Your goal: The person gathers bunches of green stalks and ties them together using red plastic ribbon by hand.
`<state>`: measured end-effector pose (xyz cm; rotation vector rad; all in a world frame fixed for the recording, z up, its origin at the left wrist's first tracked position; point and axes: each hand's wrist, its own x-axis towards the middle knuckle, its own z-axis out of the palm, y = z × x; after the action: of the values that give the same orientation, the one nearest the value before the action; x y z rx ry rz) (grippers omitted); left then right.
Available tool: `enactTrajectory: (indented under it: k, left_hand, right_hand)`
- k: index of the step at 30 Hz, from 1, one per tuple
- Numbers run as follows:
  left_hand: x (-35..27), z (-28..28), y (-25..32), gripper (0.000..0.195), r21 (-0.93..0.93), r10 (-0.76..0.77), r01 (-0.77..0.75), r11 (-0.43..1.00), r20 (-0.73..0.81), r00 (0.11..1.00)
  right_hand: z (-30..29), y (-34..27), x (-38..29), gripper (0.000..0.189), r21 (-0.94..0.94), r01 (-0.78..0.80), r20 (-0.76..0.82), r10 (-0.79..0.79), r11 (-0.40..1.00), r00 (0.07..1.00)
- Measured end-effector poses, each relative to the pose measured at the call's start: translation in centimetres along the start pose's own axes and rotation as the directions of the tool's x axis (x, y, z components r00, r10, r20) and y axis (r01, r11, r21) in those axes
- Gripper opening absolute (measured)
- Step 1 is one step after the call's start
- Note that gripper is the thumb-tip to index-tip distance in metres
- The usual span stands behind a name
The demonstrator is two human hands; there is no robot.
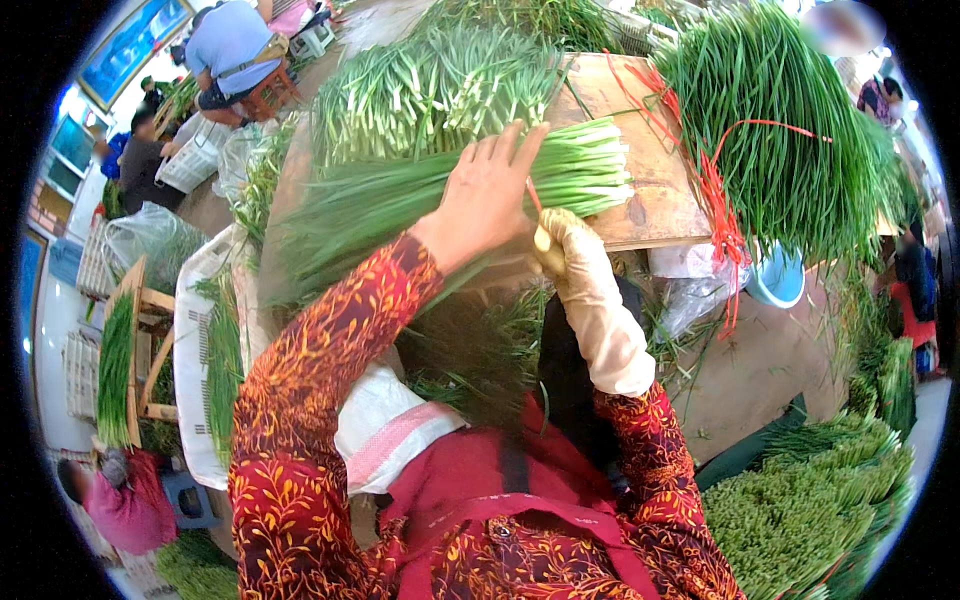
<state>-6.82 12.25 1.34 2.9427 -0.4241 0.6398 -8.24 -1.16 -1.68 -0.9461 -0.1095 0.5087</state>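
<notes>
A bundle of garlic chives (592, 169) lies across the wooden board (652, 214), pale stem ends to the right and green leaves blurred to the left. My bare left hand (487, 195) spans the bundle from above, fingers over its far side; the thumb is hidden. Around the bundle, beside that hand, a red tie (533, 193) shows. At its near end is my right hand (566, 240), in a pale yellow glove, fingers curled on the tie below the bundle. Behind the bundle spreads a layer of loose garlic chives (420, 90), touching its far side.
Red ties (724, 217) hang off the board's right edge, beside a tall heap of chives (780, 142). A light-blue bucket (780, 277) stands below. At left is a white plastic crate (196, 360); at lower right, stacked chive bundles (810, 502). Several people sit farther off.
</notes>
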Motion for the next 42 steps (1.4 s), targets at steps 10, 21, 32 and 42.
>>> enactTrajectory:
  k: [10, 21, 32, 42]
  left_hand:
    - [1.1, 1.3, 0.3, 0.081, -0.077, -0.005, 0.012, 0.997, 0.091, 0.996]
    - [0.7, 1.5, 0.3, 0.074, -0.110, 0.010, -0.014, 0.994, -0.037, 0.999]
    - [0.8, 1.6, 0.1, 0.058, -0.109, 0.052, -0.059, 0.992, -0.068, 0.996]
    - [0.3, 1.3, -0.2, 0.055, -0.081, 0.059, -0.064, 0.995, -0.059, 0.996]
  right_hand:
    - [-0.7, -0.8, -2.3, 0.020, -0.141, 0.138, 0.091, -0.126, 0.980, 0.988]
    - [-2.0, -2.2, -0.9, 0.024, -0.581, 0.188, 0.116, -0.148, 0.792, 0.982]
    - [-2.6, -2.7, 0.7, 0.026, -0.420, 0.139, 0.284, -0.016, 0.897, 0.959]
    - [-3.1, -2.9, 1.3, 0.024, -0.387, 0.106, 0.399, 0.063, 0.916, 0.915]
